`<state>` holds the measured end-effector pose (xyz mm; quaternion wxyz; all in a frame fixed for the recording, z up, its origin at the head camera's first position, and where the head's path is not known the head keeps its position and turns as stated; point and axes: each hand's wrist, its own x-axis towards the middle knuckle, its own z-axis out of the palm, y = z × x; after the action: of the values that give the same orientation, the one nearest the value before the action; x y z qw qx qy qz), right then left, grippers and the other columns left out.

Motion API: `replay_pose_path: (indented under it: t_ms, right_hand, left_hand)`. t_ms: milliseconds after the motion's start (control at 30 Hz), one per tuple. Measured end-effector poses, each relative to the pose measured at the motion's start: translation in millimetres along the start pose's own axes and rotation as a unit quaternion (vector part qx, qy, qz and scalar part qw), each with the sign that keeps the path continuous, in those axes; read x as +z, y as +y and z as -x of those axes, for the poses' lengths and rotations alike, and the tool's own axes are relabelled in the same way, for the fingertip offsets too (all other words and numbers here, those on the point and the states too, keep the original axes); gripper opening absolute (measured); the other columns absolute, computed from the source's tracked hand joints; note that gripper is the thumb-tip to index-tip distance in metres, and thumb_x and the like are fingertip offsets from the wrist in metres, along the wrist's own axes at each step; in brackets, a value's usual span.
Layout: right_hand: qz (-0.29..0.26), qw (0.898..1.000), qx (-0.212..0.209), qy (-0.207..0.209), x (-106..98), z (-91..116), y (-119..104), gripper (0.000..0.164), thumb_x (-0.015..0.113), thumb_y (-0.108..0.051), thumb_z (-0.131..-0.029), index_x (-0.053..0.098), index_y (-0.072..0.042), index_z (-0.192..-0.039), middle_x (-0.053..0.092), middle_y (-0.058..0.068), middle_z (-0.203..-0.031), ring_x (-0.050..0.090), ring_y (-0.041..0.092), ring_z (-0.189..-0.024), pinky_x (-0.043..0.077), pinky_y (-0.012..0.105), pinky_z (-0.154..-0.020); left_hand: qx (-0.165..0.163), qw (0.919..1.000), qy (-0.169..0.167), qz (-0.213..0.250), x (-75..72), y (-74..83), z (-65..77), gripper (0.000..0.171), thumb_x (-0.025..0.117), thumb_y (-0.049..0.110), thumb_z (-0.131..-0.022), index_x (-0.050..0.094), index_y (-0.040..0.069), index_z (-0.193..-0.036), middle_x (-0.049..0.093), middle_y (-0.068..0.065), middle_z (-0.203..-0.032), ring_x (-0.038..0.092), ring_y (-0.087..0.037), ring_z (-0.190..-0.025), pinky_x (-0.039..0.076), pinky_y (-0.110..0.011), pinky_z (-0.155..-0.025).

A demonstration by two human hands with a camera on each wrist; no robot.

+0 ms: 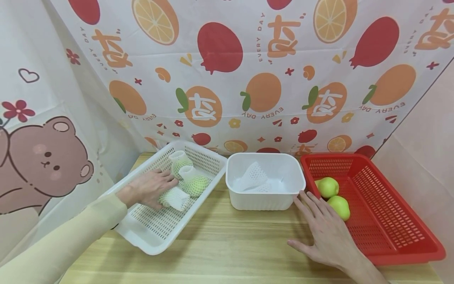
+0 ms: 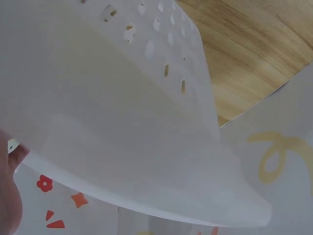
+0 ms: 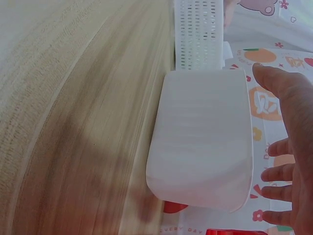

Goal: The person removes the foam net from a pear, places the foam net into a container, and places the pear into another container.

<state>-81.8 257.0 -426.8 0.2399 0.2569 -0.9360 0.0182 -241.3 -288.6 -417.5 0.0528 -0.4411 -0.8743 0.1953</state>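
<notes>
My left hand (image 1: 152,188) reaches into the white slotted basket (image 1: 150,244), its fingers loosely extended beside foam-netted green fruit. Closest to it lies one fruit in a white foam net (image 1: 177,199); whether the fingertips touch it is hard to tell. Two more netted fruits, an upper one (image 1: 181,163) and a lower one (image 1: 196,185), sit just beyond. My right hand (image 1: 328,230) is spread with straight fingers, between the white plastic bin (image 1: 262,201) and the red basket (image 1: 390,258), its fingertips close to the bin's corner. The left wrist view shows mostly the white basket's outer wall (image 2: 122,122).
Inside the white bin lie empty foam nets (image 1: 253,177). Green apples, an upper one (image 1: 328,187) and a lower one (image 1: 339,207), rest at the left side of the red basket. Everything stands on a wooden table (image 1: 220,244) before a fruit-printed curtain (image 1: 227,98).
</notes>
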Motion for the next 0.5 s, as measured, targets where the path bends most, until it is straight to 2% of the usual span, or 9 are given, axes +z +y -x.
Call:
replay_pose_path:
  t_ms: [267, 500]
  right_hand:
    - [0.001, 1.0, 0.003, -0.005, -0.4, 1.0, -0.6, 0.109, 0.064, -0.086, -0.079, 0.048, -0.011, -0.157, 0.048, 0.015, -0.164, 0.049, 0.037, -0.147, -0.009, 0.023, -0.134]
    - [-0.002, 1.0, 0.001, -0.003, -0.5, 0.7, -1.2, 0.111, 0.072, -0.081, -0.075, 0.047, -0.012, -0.158, 0.047, 0.016, -0.164, 0.048, 0.037, -0.147, -0.01, 0.023, -0.134]
  left_hand:
    - [0.005, 0.9999, 0.002, 0.012, -7.2, 0.7, 2.2, 0.082, 0.091, 0.06, -0.061, 0.058, 0.016, -0.121, 0.067, -0.004, -0.111, 0.065, -0.028, -0.107, 0.053, -0.043, -0.084]
    - [-0.005, 0.9997, -0.001, 0.023, -21.1, 1.2, 5.8, 0.085, 0.092, 0.058, -0.062, 0.06, 0.014, -0.127, 0.069, -0.008, -0.119, 0.066, -0.031, -0.114, 0.056, -0.049, -0.094]
